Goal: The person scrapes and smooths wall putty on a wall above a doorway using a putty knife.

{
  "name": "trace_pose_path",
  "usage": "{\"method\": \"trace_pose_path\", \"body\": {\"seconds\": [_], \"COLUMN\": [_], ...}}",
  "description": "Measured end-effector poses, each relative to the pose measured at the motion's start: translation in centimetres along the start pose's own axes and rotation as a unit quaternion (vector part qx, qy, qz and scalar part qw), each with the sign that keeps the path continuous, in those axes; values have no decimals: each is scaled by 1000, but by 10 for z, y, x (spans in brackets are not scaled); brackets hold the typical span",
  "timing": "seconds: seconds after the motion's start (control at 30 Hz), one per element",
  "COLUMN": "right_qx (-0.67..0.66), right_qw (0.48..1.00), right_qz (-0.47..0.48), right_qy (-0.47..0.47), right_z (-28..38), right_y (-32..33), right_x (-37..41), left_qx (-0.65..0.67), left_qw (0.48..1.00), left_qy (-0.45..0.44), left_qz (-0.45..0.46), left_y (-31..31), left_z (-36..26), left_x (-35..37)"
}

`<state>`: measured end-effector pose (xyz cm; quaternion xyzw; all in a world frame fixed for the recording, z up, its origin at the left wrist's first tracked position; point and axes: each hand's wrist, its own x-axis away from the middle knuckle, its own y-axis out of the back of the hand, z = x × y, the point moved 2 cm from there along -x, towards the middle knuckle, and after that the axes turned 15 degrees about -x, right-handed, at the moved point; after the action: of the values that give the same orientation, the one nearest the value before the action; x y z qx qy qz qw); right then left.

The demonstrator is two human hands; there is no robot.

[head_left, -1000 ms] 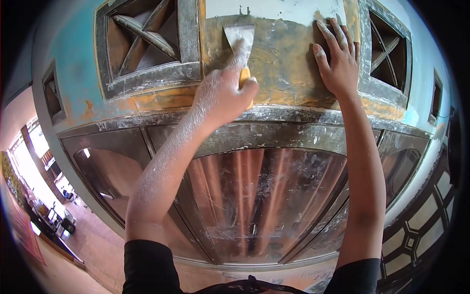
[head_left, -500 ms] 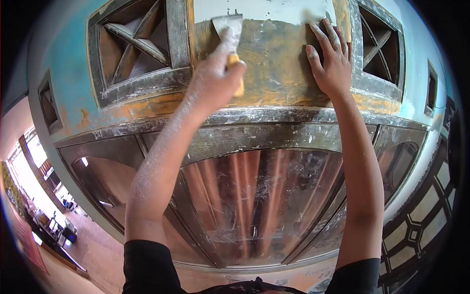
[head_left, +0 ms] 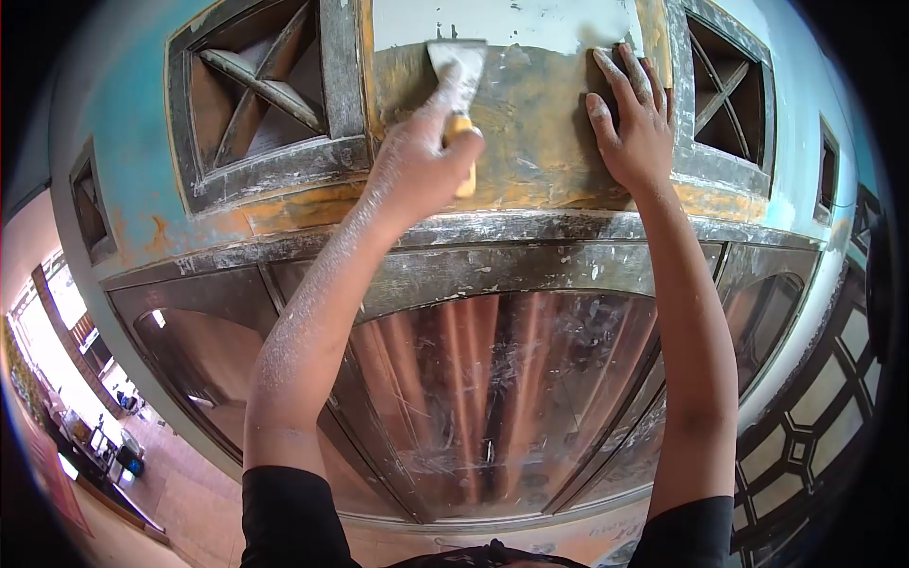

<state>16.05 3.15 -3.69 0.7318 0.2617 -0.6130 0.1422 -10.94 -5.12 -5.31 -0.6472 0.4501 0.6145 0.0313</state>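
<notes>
My left hand [head_left: 426, 161] is wrapped round the yellow handle of a scraper [head_left: 458, 78], with a finger stretched along its metal blade. The blade's wide edge lies at the border between the white coating [head_left: 530, 21] and the brownish, scraped wall panel [head_left: 530, 123]. White dust covers my left forearm and fingers. To the right, my right hand [head_left: 641, 137] rests on the panel with its fingers spread, fingertips dusty and near the white coating's lower edge. It holds nothing.
Wooden vents with crossed bars [head_left: 258, 93] flank the panel, the other one [head_left: 727, 90] at right. Below runs a worn wooden ledge [head_left: 492, 227] above an arched glass pane [head_left: 502, 388]. A dark lattice [head_left: 800, 445] stands at lower right, a bright opening at far left.
The scraper and my left hand have moved slightly right and down along the panel. My right hand stays spread on the panel, while the view has shifted a little.
</notes>
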Motion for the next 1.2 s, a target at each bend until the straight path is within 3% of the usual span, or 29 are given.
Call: {"method": "trace_pose_path", "body": {"seconds": [0.2, 0.27, 0.33, 0.4, 0.43, 0.47, 0.53, 0.57, 0.63, 0.73, 0.8, 0.87, 0.9, 0.93, 1.0, 1.03, 1.13, 1.2], "right_qx": [-9, -11, -10, -10, -14, -19, -24, -30, -27, -26, -24, -30, -30, -30, -31, -26, -27, -33], "right_qw": [1000, 1000, 1000, 1000, 1000, 1000, 1000, 1000, 1000, 1000, 1000, 1000, 1000, 1000, 999, 1000, 1000, 999], "right_qz": [-3, -4, -3, -4, -4, -4, -5, -5, -6, -9, -7, -8, -9, -8, -8, -6, -5, -4], "right_qy": [0, 1, 0, 0, -2, -3, -4, -2, -2, -3, -6, -2, -1, -2, -4, -5, -5, -8], "right_z": [0, 0, 0, 0, 0, 0, 0, 0, -1, -1, -2, -1, -1, -1, -1, -1, -3, -3], "right_y": [1, 1, 1, 1, 1, 1, 1, 2, 2, 1, 2, 2, 2, 2, 2, 2, 3, 3], "right_x": [0, 0, 0, 0, 0, 0, -1, 0, 0, -1, 1, 0, 0, 0, 1, 1, 0, 2], "left_qx": [-98, -10, -18, -132, -111, -28, 12, 11, -96, -9, 7, -92, -179, -179, -6, -29, -35, -48], "left_qw": [994, 996, 998, 989, 992, 998, 997, 997, 994, 1000, 1000, 993, 975, 975, 1000, 999, 999, 997], "left_qy": [-45, 39, 20, -67, 9, 9, 30, 31, -52, 11, 20, -10, -129, -129, -2, 13, 21, -14], "left_qz": [23, 81, 56, 19, 57, 48, 65, 67, 17, -16, 16, 67, -34, -34, -16, 24, 19, 63], "left_y": [-5, 6, -3, -14, -6, -2, 10, 4, -9, 2, 2, -10, -12, -11, -1, 5, -8, -16], "left_z": [-21, -20, -18, -17, -25, -13, -13, -11, -12, -10, -11, -13, -16, -12, -7, -5, -13, -16], "left_x": [6, -2, -1, 2, 3, -6, -9, -7, -3, -7, -7, -1, -1, -2, -4, -6, 6, 12]}}
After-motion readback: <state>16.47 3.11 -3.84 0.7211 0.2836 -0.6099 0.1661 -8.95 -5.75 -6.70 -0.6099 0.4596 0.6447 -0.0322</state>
